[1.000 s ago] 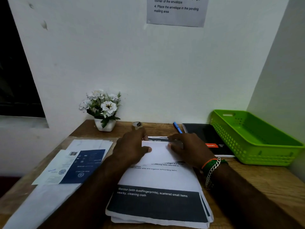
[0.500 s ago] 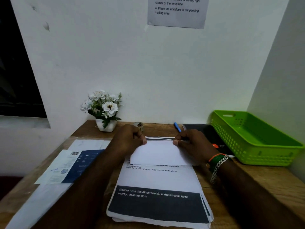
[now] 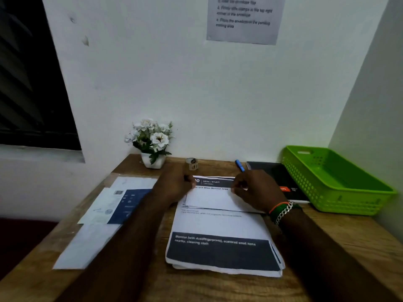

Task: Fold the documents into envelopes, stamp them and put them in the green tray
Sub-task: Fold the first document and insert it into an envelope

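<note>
Documents (image 3: pixel 220 227) lie on the wooden desk (image 3: pixel 340 247); each hand's grip pinches the folded sheet (image 3: pixel 209 199).

Single head-worn view, looking forward and down — close over the desk (image 3: pixel 338 232), facing the wall (image 3: pixel 218 94)

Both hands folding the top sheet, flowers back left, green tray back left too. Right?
Not quite. The head view shows the green tray at the back right, beside the black notebook. The rest holds: left hand and right hand fold the top sheet, flowers back left.
</note>
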